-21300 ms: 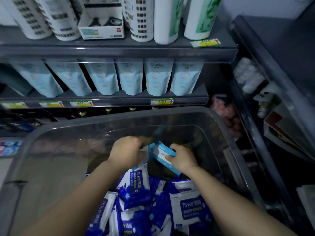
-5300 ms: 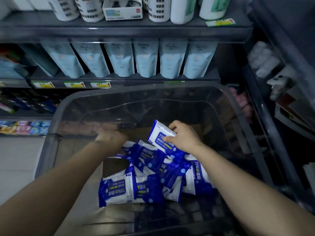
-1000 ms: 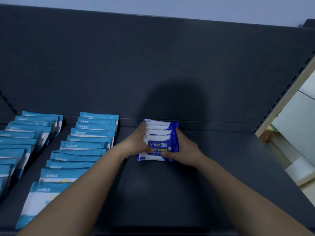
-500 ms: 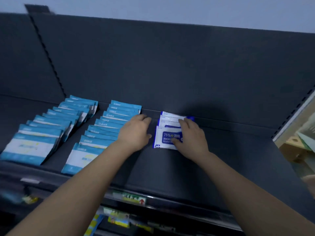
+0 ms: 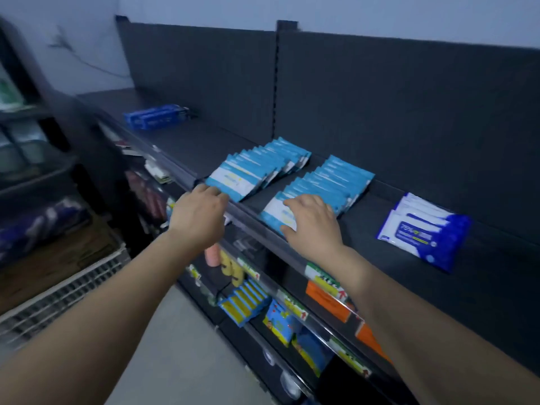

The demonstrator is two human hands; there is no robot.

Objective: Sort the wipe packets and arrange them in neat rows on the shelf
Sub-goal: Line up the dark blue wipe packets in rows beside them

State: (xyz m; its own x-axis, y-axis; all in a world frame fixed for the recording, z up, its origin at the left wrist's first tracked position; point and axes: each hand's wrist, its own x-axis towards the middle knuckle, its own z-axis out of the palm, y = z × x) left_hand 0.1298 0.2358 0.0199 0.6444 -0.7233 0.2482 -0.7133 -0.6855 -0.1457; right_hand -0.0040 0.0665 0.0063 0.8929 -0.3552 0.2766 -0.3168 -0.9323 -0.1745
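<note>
Left hand (image 5: 198, 219) is laid, fingers relaxed, against the left light-blue row (image 5: 257, 168). Right hand (image 5: 314, 223) is pressed flat on the right light-blue row (image 5: 336, 179). At its three o'clock, dark-blue packets (image 5: 423, 232) are stacked on the shelf (image 5: 365, 220).

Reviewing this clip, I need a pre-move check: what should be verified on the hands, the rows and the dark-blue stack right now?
1. Left hand holds nothing: ok, open at left row's front.
2. Right hand holds nothing: ok, flat on right row.
3. Both rows neatly overlapped: ok.
4. Dark-blue stack on shelf, apart from rows: ok.
5. Dark-blue stack as long as rows: not ok, few packets.
</note>
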